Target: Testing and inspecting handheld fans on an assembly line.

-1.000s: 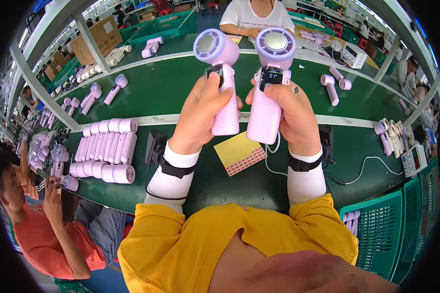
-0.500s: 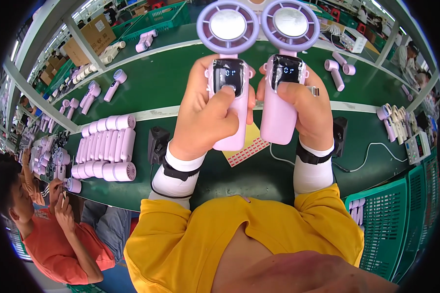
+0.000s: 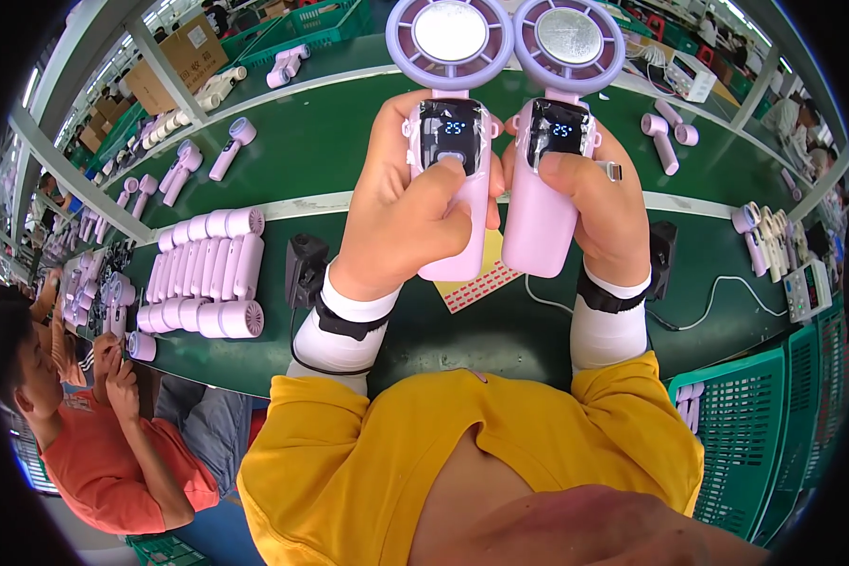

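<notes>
Two lilac handheld fans are held upright, side by side, over the green table. My left hand (image 3: 396,198) is closed round the left fan (image 3: 449,222), its thumb on the button under the lit black display. Round the right fan (image 3: 541,222) my right hand (image 3: 599,203) is wrapped in the same way, thumb at the lower part of that lit display. Each fan has a round ringed head with a silvery disc in the middle. A small metal plug-like piece shows beside my right thumb. Beneath the fans lies a yellow sheet (image 3: 481,288) with rows of red marks.
Several lilac fans (image 3: 208,269) lie in a row at left, near a co-worker in orange (image 3: 123,462). More fans (image 3: 660,141) lie across the green table (image 3: 302,141). A green crate (image 3: 731,434) stands at right, below a small meter box (image 3: 807,288) with a white cable.
Both displays have changed and now show different lit characters. My hands and the fans have shifted slightly up in the picture. The co-worker's hands have moved a little.
</notes>
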Motion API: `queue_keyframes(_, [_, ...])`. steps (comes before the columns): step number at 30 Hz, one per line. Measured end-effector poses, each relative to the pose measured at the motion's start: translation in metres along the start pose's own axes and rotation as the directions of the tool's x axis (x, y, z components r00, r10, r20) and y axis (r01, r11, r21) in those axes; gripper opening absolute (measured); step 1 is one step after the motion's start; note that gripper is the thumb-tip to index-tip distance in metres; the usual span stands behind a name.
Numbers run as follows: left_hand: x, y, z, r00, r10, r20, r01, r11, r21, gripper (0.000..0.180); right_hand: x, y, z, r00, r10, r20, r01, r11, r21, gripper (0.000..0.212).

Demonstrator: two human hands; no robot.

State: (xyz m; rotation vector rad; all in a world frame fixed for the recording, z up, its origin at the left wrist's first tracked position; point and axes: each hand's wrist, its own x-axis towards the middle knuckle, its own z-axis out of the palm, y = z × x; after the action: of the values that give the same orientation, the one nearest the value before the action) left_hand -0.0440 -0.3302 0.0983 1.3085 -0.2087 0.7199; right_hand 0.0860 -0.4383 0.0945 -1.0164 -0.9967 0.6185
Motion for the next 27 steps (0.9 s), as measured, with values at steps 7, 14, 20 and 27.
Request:
queue_keyframes(7, [0.000, 0.000, -0.004, 0.999, 0.011, 0.031, -0.011, 1.000, -0.012, 0.052, 0.001, 0.000, 0.003, 1.000, -0.008, 0.004, 0.008, 1.000, -0.001, 0.030])
queue_keyframes(14, [0.002, 0.000, -0.008, 0.999, -0.043, 0.025, 0.045, 0.995, -0.088, 0.054, 0.003, 0.002, 0.003, 1.000, 0.012, 0.020, -0.013, 0.999, 0.032, 0.028])
queue_keyframes(20, [0.002, 0.000, -0.007, 0.999, -0.021, 0.027, 0.023, 0.997, -0.075, 0.054, 0.004, 0.003, 0.007, 0.999, -0.032, -0.020, 0.029, 0.994, -0.104, 0.032])
queue_keyframes(27, [0.001, -0.002, -0.009, 0.999, -0.001, 0.045, 0.003, 0.999, -0.032, 0.053, 0.006, 0.004, 0.007, 0.999, -0.035, -0.001, 0.034, 0.996, -0.079, 0.033])
